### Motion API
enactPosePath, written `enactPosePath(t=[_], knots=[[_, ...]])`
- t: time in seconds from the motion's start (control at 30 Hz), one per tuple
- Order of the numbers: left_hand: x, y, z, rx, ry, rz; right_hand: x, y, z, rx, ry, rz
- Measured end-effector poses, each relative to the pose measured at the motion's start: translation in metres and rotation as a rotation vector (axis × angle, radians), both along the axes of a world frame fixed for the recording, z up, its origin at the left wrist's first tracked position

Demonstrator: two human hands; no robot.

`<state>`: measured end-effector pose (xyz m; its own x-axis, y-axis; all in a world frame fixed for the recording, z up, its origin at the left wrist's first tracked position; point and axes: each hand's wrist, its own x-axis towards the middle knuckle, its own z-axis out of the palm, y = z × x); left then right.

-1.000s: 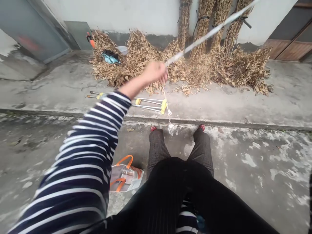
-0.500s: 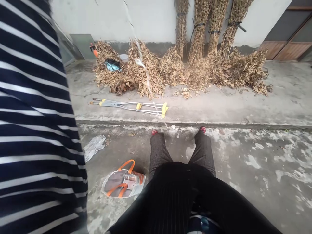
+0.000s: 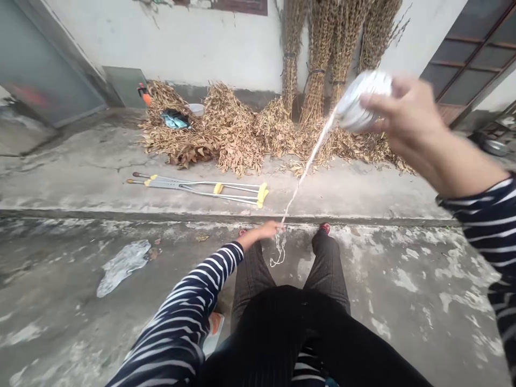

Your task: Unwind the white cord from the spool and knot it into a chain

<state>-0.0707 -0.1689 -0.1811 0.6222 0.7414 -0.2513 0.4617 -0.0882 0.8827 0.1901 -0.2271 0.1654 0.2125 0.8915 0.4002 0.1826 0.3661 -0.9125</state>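
Note:
My right hand [image 3: 407, 118] is raised at the upper right, fingers wrapped round a white roll of plastic string [image 3: 358, 102]. A strand of the white string [image 3: 308, 166] runs taut from the roll down to my left hand [image 3: 266, 231], which pinches it low near my feet. The loose frayed end dangles just below that hand. Both arms wear dark sleeves with white stripes. My legs in dark trousers stretch forward below.
A pair of metal crutches [image 3: 201, 187] with yellow pads lies on the raised concrete step. Dried plant bundles [image 3: 242, 129] are heaped and leaned against the white wall. A crumpled plastic sheet [image 3: 123, 263] lies on the ground left. A bag [image 3: 213, 330] with orange sits beside my left leg.
My left arm, raised close across the view half a second ago, has dropped to my feet holding the string's end. My right hand has come into view with the roll, string stretched between.

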Motion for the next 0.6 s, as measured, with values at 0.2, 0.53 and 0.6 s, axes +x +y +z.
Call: enactPosePath(t=[0.2, 0.53, 0.6], knots=[[0.044, 0.004, 0.037, 0.138, -0.206, 0.234, -0.037, 0.0, -0.072, -0.213, -0.046, 0.123], [0.087, 0.007, 0.135, 0.238, -0.998, 0.441, -0.041, 0.005, -0.09, -0.245, -0.076, 0.15], [0.085, 0.006, 0.126, 0.204, -1.006, 0.47, -0.039, 0.001, -0.093, -0.272, -0.041, 0.183]])
